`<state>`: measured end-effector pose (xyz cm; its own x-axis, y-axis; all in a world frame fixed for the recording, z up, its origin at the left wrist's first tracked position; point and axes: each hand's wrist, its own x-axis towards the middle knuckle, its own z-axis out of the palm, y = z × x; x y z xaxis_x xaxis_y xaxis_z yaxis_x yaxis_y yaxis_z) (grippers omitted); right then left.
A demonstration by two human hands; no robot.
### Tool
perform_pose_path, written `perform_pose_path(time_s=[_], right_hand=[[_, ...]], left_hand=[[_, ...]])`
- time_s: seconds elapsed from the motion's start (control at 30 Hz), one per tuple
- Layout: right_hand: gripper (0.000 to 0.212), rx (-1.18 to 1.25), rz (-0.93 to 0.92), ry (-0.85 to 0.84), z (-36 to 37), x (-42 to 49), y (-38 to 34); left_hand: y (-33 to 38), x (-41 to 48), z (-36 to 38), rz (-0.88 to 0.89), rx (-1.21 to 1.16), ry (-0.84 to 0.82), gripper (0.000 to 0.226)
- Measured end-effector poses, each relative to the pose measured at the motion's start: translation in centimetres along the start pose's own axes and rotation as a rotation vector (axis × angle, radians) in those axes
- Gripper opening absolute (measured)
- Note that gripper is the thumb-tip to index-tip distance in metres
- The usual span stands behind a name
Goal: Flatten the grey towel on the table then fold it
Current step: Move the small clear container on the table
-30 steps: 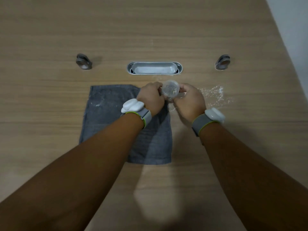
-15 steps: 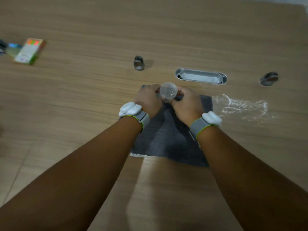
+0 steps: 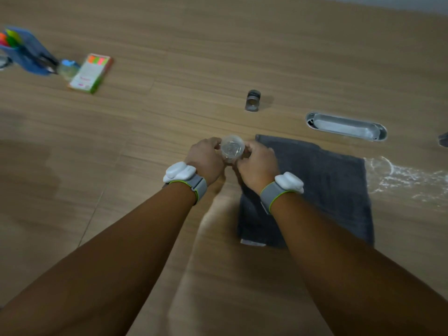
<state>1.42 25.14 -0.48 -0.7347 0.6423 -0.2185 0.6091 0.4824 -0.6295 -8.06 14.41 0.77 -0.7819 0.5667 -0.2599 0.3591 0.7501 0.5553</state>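
The grey towel (image 3: 324, 187) lies flat and folded on the wooden table (image 3: 194, 44), right of centre, with a small label at its near left corner. My left hand (image 3: 206, 158) and my right hand (image 3: 258, 166) together grip a small clear plastic cup (image 3: 232, 147), held above the table just off the towel's left edge. My right forearm crosses over the towel's left part and hides it.
A wet patch (image 3: 402, 178) glistens right of the towel. A metal cable slot (image 3: 346, 127) and a round metal fitting (image 3: 253, 100) sit behind it. At far left stand a blue pen holder (image 3: 26, 53), a small bottle (image 3: 69, 67) and a sticky-note pack (image 3: 91, 72).
The view has swung left, so the towel now sits to the right. Both hands have carried the cup leftward, from over the towel to beyond its left edge.
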Motion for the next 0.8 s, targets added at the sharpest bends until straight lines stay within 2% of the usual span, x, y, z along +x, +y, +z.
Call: perform_pose_path(time_s=[0.47, 0.57, 0.63, 0.73, 0.8], right_hand=[[0.039, 0.007, 0.026, -0.020, 2.3, 0.3, -0.5], [0.047, -0.017, 0.035, -0.045, 1.9, 0.3, -0.1], [0.057, -0.026, 0.047, -0.045, 0.8, 0.3, 0.6], [0.052, -0.085, 0.047, 0.033, -1.4, 0.1, 2.6], [0.046, -0.096, 0.061, 0.108, -3.3, -0.4, 4.8]], left_hand=[[-1.7, 0.1, 0.4, -0.060, 0.005, -0.008, 0.037], [-1.3, 0.2, 0.2, -0.102, 0.034, -0.027, 0.051], [-0.5, -0.1, -0.3, -0.109, 0.012, 0.026, 0.065], [1.1, -1.3, -0.2, 0.030, -0.043, 0.158, 0.068], [2.8, -2.2, 1.1, 0.172, -0.040, 0.165, 0.061]])
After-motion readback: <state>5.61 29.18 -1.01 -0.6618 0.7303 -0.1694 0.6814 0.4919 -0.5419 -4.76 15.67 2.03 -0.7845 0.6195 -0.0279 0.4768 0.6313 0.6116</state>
